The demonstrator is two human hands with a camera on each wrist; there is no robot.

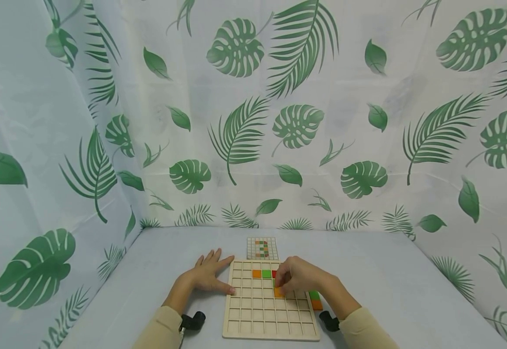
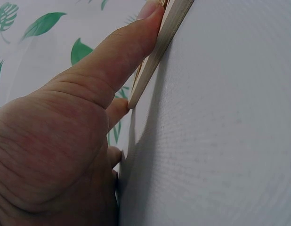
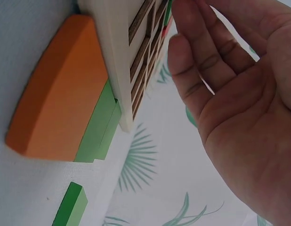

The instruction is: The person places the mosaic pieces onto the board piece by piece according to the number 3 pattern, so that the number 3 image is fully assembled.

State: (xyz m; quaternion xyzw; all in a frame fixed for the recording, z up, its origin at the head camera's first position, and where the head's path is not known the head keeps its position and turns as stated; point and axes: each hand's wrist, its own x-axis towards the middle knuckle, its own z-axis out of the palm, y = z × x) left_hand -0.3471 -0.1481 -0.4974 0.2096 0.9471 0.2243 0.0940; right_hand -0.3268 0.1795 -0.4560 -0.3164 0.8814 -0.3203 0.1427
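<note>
A light wooden grid board (image 1: 252,316) lies on the table. Orange (image 1: 257,274), green (image 1: 266,274) and red (image 1: 274,274) square tiles sit in a row near its far side. My right hand (image 1: 302,276) has curled fingers over the board, its fingertips at another orange tile (image 1: 278,293) in a cell nearer me; part of that tile is hidden. A sliver of green shows behind the fingers. My left hand (image 1: 210,275) lies with fingers spread at the board's left side. In the left wrist view, its thumb (image 2: 122,56) touches the board's edge.
A small pattern card (image 1: 261,248) with a coloured grid lies beyond the board. Beside the board's right edge are an orange block (image 3: 60,94) and green blocks (image 3: 99,127), with another green block (image 3: 72,205) apart. Leaf-printed curtains (image 1: 245,145) stand behind the table.
</note>
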